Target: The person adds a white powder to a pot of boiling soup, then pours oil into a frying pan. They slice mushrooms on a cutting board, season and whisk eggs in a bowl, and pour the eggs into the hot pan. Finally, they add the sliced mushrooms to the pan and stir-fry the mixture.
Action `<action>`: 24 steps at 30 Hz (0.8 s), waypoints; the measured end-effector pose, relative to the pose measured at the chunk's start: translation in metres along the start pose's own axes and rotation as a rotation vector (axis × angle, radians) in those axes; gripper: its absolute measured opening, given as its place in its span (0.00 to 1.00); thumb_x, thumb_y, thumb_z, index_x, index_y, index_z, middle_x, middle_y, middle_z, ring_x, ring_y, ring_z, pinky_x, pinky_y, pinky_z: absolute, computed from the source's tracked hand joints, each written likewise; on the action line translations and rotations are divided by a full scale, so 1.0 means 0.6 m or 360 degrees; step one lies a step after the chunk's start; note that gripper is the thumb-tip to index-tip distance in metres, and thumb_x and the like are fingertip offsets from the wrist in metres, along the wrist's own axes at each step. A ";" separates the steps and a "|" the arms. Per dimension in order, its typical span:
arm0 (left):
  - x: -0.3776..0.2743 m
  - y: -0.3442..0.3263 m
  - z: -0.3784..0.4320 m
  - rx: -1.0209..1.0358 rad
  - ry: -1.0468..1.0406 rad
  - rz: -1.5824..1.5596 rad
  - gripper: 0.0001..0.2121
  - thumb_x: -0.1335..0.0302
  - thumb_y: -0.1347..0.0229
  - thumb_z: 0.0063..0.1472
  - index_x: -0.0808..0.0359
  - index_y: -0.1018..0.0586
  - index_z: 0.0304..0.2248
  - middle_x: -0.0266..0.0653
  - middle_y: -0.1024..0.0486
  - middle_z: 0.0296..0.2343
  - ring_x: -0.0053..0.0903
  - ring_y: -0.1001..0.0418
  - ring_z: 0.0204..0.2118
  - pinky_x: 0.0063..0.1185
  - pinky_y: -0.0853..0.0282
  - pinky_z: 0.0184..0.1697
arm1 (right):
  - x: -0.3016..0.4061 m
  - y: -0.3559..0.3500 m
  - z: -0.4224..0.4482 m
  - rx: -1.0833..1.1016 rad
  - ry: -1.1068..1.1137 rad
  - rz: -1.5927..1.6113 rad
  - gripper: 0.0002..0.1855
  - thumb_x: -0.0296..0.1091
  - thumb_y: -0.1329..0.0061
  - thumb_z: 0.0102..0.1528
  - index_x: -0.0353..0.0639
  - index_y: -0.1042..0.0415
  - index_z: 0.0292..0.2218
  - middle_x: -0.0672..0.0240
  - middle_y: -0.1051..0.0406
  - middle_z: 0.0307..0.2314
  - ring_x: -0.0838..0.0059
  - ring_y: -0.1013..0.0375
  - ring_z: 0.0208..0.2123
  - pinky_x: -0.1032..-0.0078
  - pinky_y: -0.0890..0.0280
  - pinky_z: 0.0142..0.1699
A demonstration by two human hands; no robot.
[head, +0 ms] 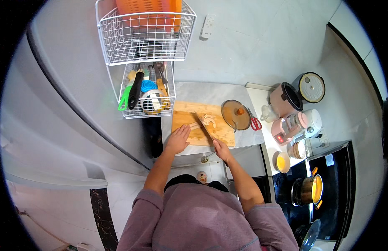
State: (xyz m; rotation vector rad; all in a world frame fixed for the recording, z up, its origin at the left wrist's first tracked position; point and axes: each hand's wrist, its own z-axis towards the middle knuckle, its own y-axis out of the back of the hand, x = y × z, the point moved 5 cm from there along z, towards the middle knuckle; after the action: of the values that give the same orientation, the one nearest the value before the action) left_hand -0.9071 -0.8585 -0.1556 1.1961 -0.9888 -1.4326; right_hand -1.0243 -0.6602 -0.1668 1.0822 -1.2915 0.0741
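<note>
A wooden cutting board (197, 107) lies on the grey stone-patterned counter (209, 91) before me. My left hand (179, 139) is pressed flat-fingered over long pale pinkish pieces of food (194, 125), perhaps sausage, holding them against the board. In my right hand (222, 150) is the handle of a kitchen knife (205, 127). Its blade points away from me and stands at the right end of the pale pieces. Just beyond the blade, cut slices (208, 119) lie in a loose heap. My left fingertips are a short way left of the blade.
A glass lid (233, 117) overlaps the board's right side, beside red-handled scissors (255, 123). Farther right are an open rice cooker (282, 97), a pink kettle (283, 133), a bowl of yellow liquid (282, 162) and a pot (308, 189) on the stove. Wire baskets (147, 40) rise at left.
</note>
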 end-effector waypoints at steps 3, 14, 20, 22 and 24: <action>0.007 -0.003 -0.003 -0.0069 0.0034 0.0020 0.29 0.62 0.51 0.53 0.70 0.40 0.52 0.44 0.46 0.54 0.35 0.52 0.58 0.28 0.57 0.59 | 0.080 0.004 -0.034 0.0033 0.0125 -0.0124 0.23 0.47 0.63 0.57 0.41 0.37 0.48 0.49 0.32 0.38 0.55 0.31 0.39 0.69 0.38 0.43; 0.007 -0.003 -0.005 -0.0030 -0.0015 0.0022 0.26 0.61 0.50 0.52 0.74 0.33 0.45 0.48 0.38 0.47 0.38 0.45 0.54 0.29 0.56 0.59 | 0.128 -0.032 -0.066 0.0093 0.0131 -0.0756 0.23 0.49 0.66 0.57 0.48 0.40 0.50 0.50 0.31 0.31 0.51 0.31 0.32 0.62 0.36 0.35; 0.006 0.010 -0.004 0.0037 0.0045 -0.0096 0.26 0.61 0.50 0.52 0.72 0.34 0.46 0.47 0.38 0.48 0.38 0.46 0.54 0.29 0.56 0.59 | 0.126 -0.032 -0.059 0.0066 0.0061 -0.0833 0.22 0.48 0.65 0.57 0.48 0.39 0.49 0.51 0.31 0.30 0.52 0.30 0.31 0.61 0.36 0.35; 0.007 0.009 -0.003 0.0034 0.0057 -0.0083 0.26 0.61 0.50 0.52 0.72 0.34 0.47 0.47 0.38 0.48 0.38 0.46 0.54 0.29 0.56 0.59 | 0.126 -0.032 -0.057 0.0059 0.0003 -0.0855 0.23 0.48 0.65 0.56 0.48 0.39 0.50 0.51 0.31 0.31 0.52 0.30 0.31 0.61 0.35 0.35; 0.006 0.007 -0.001 0.0035 0.0061 -0.0058 0.27 0.62 0.50 0.52 0.72 0.35 0.48 0.47 0.39 0.49 0.37 0.48 0.55 0.29 0.57 0.59 | 0.109 -0.036 -0.049 0.0028 0.0038 -0.0795 0.23 0.49 0.64 0.56 0.48 0.39 0.50 0.52 0.31 0.33 0.53 0.30 0.32 0.62 0.35 0.35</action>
State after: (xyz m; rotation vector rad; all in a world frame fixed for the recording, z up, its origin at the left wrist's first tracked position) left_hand -0.9059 -0.8626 -0.1525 1.2589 -0.9628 -1.4250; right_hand -0.9675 -0.6846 -0.1245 1.3853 -0.9692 -0.2762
